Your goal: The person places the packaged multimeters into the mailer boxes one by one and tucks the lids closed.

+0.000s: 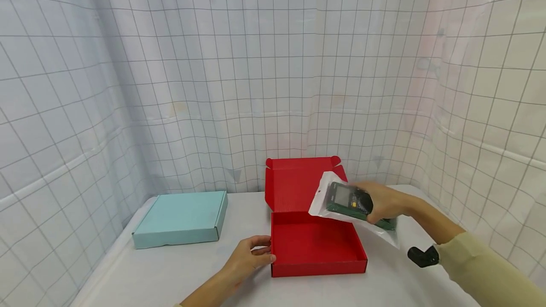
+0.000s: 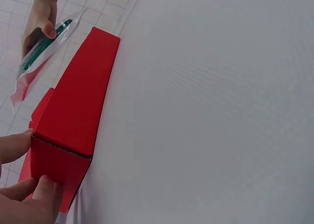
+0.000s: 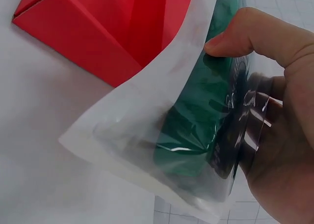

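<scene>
Red box (image 1: 317, 245) sits open at lower centre of the frame, lid flap standing up behind it. Left hand (image 1: 249, 257) rests on the white table (image 1: 170, 274), fingertips touching the box's left wall. Right hand (image 1: 384, 203) grips a clear plastic bag (image 1: 341, 205) holding a dark green device (image 1: 347, 200), maybe a meter with a screen; too blurred to be sure. Bag hangs tilted above the box's right rear corner. Light blue box (image 1: 181, 219), closed, lies left of centre, well apart from the red one. Gridded white curtain (image 1: 213, 84) all round.
</scene>
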{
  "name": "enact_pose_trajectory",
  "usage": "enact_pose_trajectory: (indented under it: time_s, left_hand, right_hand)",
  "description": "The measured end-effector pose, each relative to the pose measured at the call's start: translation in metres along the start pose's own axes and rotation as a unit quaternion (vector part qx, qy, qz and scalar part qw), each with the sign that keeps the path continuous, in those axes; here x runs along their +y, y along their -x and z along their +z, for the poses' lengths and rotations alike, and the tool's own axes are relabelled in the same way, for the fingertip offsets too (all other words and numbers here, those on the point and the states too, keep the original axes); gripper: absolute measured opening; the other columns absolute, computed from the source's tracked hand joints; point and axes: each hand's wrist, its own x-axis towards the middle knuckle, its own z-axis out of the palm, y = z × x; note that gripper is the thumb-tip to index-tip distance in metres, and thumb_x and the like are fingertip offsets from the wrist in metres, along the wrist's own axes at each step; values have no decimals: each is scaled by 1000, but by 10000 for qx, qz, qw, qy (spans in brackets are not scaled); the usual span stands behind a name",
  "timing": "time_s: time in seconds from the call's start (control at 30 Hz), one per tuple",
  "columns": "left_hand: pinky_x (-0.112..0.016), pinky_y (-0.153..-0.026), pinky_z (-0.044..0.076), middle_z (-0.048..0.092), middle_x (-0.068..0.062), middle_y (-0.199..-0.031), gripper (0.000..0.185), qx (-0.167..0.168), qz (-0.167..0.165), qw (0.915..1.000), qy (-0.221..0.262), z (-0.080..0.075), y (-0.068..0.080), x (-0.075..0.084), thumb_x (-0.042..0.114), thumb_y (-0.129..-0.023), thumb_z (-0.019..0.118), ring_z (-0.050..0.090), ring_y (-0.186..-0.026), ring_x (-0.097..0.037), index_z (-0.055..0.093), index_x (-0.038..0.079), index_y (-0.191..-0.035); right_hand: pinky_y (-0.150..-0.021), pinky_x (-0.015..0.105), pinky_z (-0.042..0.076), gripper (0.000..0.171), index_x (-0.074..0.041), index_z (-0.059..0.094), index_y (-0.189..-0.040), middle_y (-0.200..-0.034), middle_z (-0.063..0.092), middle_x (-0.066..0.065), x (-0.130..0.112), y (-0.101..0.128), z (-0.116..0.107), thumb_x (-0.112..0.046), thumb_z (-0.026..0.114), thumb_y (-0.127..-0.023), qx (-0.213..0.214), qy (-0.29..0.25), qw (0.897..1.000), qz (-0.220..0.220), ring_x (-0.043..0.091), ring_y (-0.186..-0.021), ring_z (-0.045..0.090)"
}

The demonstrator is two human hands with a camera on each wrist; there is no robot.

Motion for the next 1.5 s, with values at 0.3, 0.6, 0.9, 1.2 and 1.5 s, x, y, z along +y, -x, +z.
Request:
enact_pose_trajectory:
  time_s: [0.3,0.6,0.9,1.2,1.5]
  left_hand:
    - [-44,-95,56,61,-15,-130,57,-49,41,9999,150,2,0,-1,1,-90,78,63,-117,-30,53,-9,-140]
    - [-45,-93,57,61,-15,-129,57,-21,60,9998,175,4,-1,-1,1,-90,78,64,-113,-28,52,-9,-140]
    - [-45,-92,58,58,-17,-133,62,149,-94,9998,-17,4,-1,-1,6,-90,81,65,-113,-29,51,-6,-143]
    - [-45,-91,58,58,-19,-134,65,237,-136,9996,42,5,-4,-4,8,-90,82,65,-114,-32,50,-6,-144]
    - [-45,-91,58,58,-19,-133,65,316,-143,9994,-22,6,-3,-3,10,-89,83,65,-114,-32,51,-5,-144]
  right_hand:
    - [-80,39,58,101,-4,44,-148,-127,52,3,-20,-16,3,-14,92,-61,-468,388,9967,-531,28,-116,48]
    - [-81,38,59,102,-9,45,-151,-127,52,-2,-33,-27,8,-16,94,-62,-821,526,9939,-520,25,-117,49]
    - [-80,33,59,99,-13,47,-148,-126,51,-6,-45,-39,22,-11,94,-61,-1321,251,9898,-467,23,-117,48]
    - [-81,27,55,96,-21,52,-145,-122,53,-15,-54,-51,39,-12,96,-60,-1614,719,9831,-481,12,-114,49]
    - [-85,28,55,95,-22,52,-148,-127,54,-14,-62,-61,51,-14,96,-65,-1849,1022,9765,-421,11,-117,48]
